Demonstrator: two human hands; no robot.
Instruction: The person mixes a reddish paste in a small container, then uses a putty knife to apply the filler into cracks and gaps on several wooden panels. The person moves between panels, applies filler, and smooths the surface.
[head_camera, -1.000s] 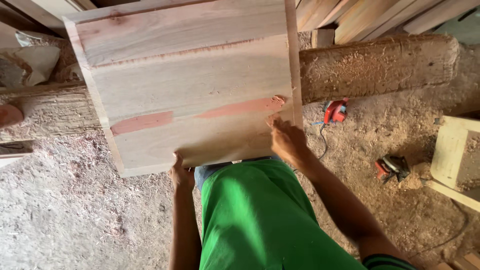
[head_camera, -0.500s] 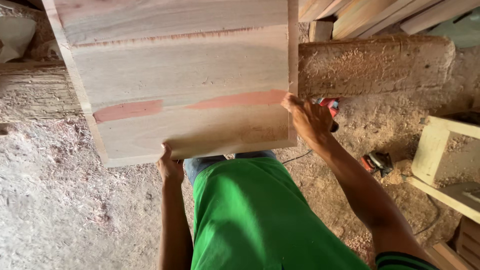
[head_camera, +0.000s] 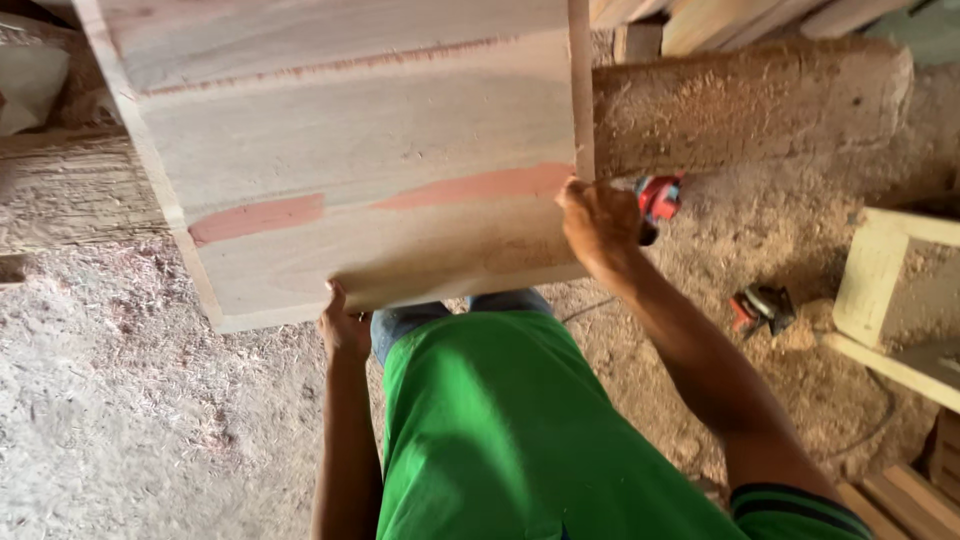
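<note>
Both hands grip wood panel (head_camera: 360, 170): left hand (head_camera: 343, 325) btm edge, right hand (head_camera: 598, 228) rt corner.

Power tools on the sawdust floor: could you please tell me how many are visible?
2. One red power tool lies just beyond the right hand, partly hidden by it. A second red and black tool lies further right, near the pale wooden box. The wooden panel may hide others.
</note>
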